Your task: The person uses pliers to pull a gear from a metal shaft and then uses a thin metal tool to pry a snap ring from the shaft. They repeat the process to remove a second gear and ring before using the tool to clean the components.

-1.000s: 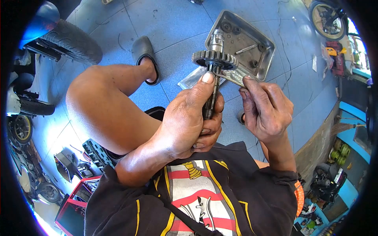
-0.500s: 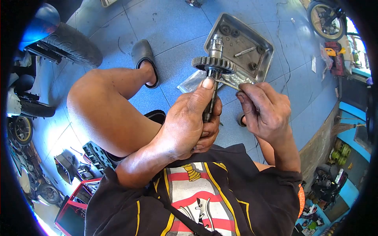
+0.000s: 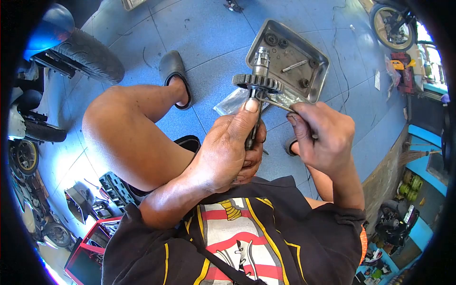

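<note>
My left hand is wrapped round a metal gear shaft, which it holds almost upright, splined end away from me. A toothed gear sits on the shaft just beyond my left thumb, which presses near its underside. Pinched between the thumb and fingers of my right hand is a thin metal rod. Its far tip reaches the shaft beside my left thumb, just below the gear. Dark grime marks the fingers of both hands. The lower part of the shaft is partly hidden inside my left fist.
Beyond the hands, a metal tray on the blue tiled floor holds small gears and a pin. A clear plastic bag lies near it. Motorcycle wheels stand at the left; a red tool box is lower left. A broom leans at right.
The gear and shaft have dipped slightly toward me. My right hand has shifted a little right, and more of the rod shows, slanting from the shaft to my fingers.
</note>
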`<state>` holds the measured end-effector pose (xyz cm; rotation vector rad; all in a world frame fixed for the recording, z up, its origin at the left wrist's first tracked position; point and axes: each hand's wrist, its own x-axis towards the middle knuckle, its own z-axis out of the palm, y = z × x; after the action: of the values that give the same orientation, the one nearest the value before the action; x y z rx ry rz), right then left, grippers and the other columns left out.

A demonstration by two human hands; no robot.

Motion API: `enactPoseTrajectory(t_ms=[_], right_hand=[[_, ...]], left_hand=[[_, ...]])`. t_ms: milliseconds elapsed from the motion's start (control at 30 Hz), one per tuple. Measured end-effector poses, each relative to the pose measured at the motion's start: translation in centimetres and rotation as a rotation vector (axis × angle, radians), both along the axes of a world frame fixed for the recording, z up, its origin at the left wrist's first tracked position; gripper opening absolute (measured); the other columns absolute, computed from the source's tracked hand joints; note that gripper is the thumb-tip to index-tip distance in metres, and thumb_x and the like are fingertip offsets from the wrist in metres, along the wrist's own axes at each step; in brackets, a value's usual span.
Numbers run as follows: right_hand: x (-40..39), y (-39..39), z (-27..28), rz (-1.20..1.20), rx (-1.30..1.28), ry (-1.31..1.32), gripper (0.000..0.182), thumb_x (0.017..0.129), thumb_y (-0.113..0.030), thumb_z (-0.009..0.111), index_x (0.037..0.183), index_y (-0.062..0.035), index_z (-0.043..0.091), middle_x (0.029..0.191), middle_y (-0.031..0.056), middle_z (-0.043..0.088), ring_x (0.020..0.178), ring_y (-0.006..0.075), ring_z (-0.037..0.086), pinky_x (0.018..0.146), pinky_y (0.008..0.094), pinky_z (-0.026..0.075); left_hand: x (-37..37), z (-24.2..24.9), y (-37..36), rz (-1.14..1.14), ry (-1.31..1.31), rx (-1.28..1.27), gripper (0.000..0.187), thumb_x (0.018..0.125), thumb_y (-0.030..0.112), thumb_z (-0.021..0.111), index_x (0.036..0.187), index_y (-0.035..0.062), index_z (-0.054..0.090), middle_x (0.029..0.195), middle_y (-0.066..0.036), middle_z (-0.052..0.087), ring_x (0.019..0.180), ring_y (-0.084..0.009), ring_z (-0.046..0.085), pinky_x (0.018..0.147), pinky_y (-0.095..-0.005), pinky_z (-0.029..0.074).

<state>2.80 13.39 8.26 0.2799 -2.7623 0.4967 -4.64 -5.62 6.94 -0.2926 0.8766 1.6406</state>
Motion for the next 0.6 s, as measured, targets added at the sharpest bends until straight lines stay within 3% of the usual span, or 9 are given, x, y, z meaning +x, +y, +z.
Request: enactPoseTrajectory(t_ms=[67, 200, 267, 300, 367, 600], right_hand=[[-0.3, 0.2, 0.7, -0.071, -0.358, -0.305, 0.013, 0.077, 0.0, 0.068, 0.089, 0.0015, 0.062, 0.065, 0.011, 0.06, 0.051, 0.0227, 0.057, 0.047, 0.0314, 0.042], [-0.3, -0.1, 0.5, -0.047, -0.338, -0.383, 0.008, 0.082, -0.002, 0.065, 0.085, 0.0011, 0.059, 0.065, 0.0117, 0.059, 0.052, 0.0245, 0.057, 0.046, 0.0323, 0.042], [0.2, -0.4, -0.3, -0.03, 0.094, -0.191, 0.008, 0.081, -0.003, 0.064, 0.082, 0.0005, 0.057, 0.063, 0.0097, 0.054, 0.05, 0.0243, 0.055, 0.044, 0.0332, 0.042], [0.2, -0.5, -0.6, -0.028, 0.093, -0.19, 0.008, 0.081, -0.003, 0.064, 0.082, 0.0005, 0.057, 0.063, 0.0097, 0.054, 0.05, 0.0243, 0.055, 0.044, 0.0332, 0.042], [0.5, -0.5, -1.1, -0.033, 0.412, -0.097, 0.01, 0.077, -0.01, 0.062, 0.081, -0.0012, 0.059, 0.058, 0.0039, 0.046, 0.048, 0.0196, 0.055, 0.042, 0.0327, 0.045], [0.7, 0.2, -2.0, 0.047, 0.693, 0.088, 0.013, 0.07, -0.012, 0.063, 0.075, -0.0011, 0.058, 0.057, 0.0008, 0.04, 0.047, 0.0114, 0.044, 0.039, 0.0271, 0.034]], left_hand=[[0.2, -0.1, 0.2, -0.012, 0.054, -0.016, 0.05, 0.1, 0.052, 0.037, 0.082, 0.0057, 0.044, 0.049, 0.0, 0.032, 0.033, -0.0089, 0.027, 0.031, -0.0248, 0.023], [0.2, -0.6, 0.2, -0.047, 0.123, -0.08, 0.05, 0.101, 0.051, 0.037, 0.081, 0.0053, 0.045, 0.05, 0.001, 0.033, 0.035, -0.0074, 0.028, 0.032, -0.0242, 0.023], [0.4, -1.2, 0.4, -0.039, 0.149, -0.099, 0.05, 0.101, 0.051, 0.037, 0.081, 0.0051, 0.045, 0.051, 0.001, 0.033, 0.035, -0.0071, 0.028, 0.033, -0.0241, 0.023], [0.5, -1.4, 0.5, -0.035, 0.178, -0.119, 0.051, 0.101, 0.051, 0.037, 0.081, 0.005, 0.046, 0.051, 0.001, 0.033, 0.036, -0.0068, 0.029, 0.033, -0.0241, 0.023], [0.5, -1.6, 0.7, -0.032, 0.18, -0.142, 0.05, 0.101, 0.05, 0.037, 0.081, 0.0049, 0.046, 0.052, 0.001, 0.034, 0.036, -0.0068, 0.029, 0.033, -0.024, 0.023], [0.8, -2.1, 1.2, -0.061, 0.191, -0.222, 0.05, 0.101, 0.05, 0.037, 0.081, 0.0045, 0.046, 0.052, 0.002, 0.033, 0.036, -0.0071, 0.027, 0.033, -0.0243, 0.023]])
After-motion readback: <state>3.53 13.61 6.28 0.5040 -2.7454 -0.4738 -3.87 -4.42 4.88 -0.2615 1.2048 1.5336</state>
